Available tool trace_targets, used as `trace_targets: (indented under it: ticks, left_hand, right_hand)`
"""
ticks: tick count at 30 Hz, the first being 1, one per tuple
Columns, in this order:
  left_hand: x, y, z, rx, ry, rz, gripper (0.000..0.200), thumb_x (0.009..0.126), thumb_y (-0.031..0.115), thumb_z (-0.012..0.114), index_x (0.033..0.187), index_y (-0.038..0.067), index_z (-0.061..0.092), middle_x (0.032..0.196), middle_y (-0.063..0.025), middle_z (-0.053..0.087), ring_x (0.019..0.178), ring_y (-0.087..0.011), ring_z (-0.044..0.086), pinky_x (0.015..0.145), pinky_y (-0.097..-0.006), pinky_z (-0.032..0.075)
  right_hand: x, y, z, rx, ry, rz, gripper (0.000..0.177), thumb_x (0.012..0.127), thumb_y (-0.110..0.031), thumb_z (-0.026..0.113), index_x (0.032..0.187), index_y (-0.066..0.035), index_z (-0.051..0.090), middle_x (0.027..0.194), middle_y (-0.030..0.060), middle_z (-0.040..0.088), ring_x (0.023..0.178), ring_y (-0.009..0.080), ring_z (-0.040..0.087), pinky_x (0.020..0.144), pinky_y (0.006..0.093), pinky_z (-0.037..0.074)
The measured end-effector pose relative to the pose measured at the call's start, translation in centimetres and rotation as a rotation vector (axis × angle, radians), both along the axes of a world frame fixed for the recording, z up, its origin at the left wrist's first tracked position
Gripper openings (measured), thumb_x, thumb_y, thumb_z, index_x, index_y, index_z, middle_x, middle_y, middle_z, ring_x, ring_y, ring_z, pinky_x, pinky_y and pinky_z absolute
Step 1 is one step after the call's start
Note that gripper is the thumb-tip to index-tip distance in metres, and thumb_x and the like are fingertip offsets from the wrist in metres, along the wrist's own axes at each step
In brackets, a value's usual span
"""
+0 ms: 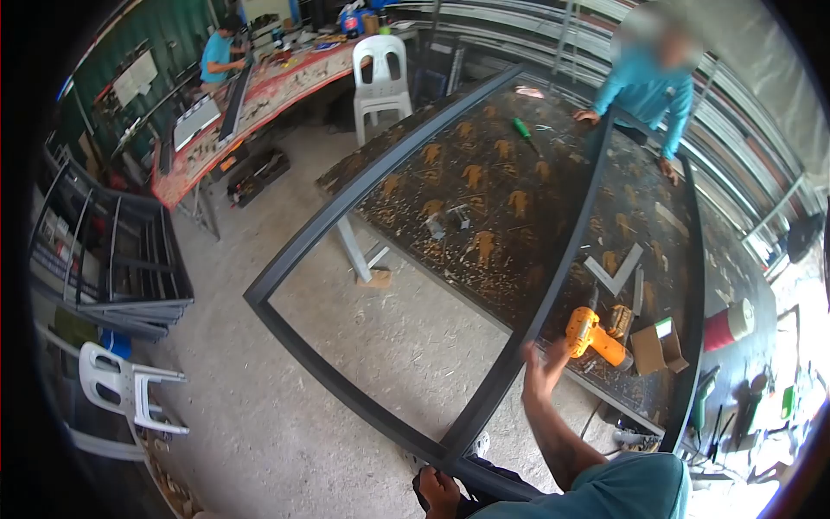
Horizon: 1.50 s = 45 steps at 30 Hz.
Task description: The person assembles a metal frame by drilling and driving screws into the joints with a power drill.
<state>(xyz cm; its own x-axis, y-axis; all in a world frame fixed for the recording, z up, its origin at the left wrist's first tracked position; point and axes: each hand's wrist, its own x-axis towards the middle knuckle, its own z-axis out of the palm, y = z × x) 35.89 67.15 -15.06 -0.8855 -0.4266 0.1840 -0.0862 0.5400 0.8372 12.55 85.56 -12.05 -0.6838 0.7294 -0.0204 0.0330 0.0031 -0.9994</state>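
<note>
A large dark metal frame (380, 426) lies partly on the worktable (415, 238), with its near end past the table's edge. At the bottom, my left hand (439, 491) is curled beside the frame's near corner; what its fingers hold is hidden. My right hand (543, 374) is open by the middle bar, its fingers spread and close to an orange cordless drill (584, 333). Behind the drill is a light metal angle piece (616, 278). An open cardboard box (659, 348) stands to the drill's right.
Across the table a co-worker (648, 91) has both hands at the frame's far end. Another person (216, 62) works at a red bench (281, 97). A green screwdriver (522, 128) lies on the table. White chairs (380, 73) and stacked dark frames (130, 251) are around.
</note>
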Motion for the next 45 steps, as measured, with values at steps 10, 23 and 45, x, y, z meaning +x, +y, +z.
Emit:
trace_targets:
  ticks: [10, 23, 45]
  left_hand:
    - [-1.4, -1.5, -0.8, -0.128, 0.202, -0.041, 0.001, 0.082, -0.001, 0.053, 0.081, -0.002, 0.054, 0.068, -0.0176, 0.052, 0.059, -0.0384, 0.052, 0.052, -0.0414, 0.041]
    - [-1.0, -4.0, 1.4, -0.093, -0.002, -0.204, 0.014, 0.084, 0.004, 0.055, 0.096, -0.002, 0.059, 0.081, -0.0198, 0.061, 0.073, -0.0399, 0.059, 0.065, -0.0450, 0.047]
    - [-1.5, -2.7, 2.9, -0.009, -0.069, -0.134, 0.013, 0.086, 0.002, 0.045, 0.089, -0.006, 0.056, 0.080, -0.0230, 0.058, 0.072, -0.0410, 0.057, 0.064, -0.0446, 0.045]
  right_hand:
    - [8.2, -10.7, 3.5, -0.667, -0.461, 0.108, 0.052, 0.073, -0.032, 0.072, 0.107, 0.001, 0.053, 0.086, 0.0112, 0.059, 0.073, 0.0232, 0.058, 0.063, 0.0392, 0.050]
    - [7.8, -11.2, -0.5, -0.491, -0.624, 0.015, 0.074, 0.064, -0.037, 0.073, 0.120, 0.006, 0.052, 0.098, 0.0163, 0.063, 0.085, 0.0246, 0.061, 0.073, 0.0354, 0.049]
    - [7.7, -10.5, 5.2, -0.376, -0.808, 0.170, 0.068, 0.069, -0.029, 0.071, 0.123, 0.001, 0.041, 0.101, 0.0131, 0.055, 0.088, 0.0227, 0.057, 0.072, 0.0380, 0.052]
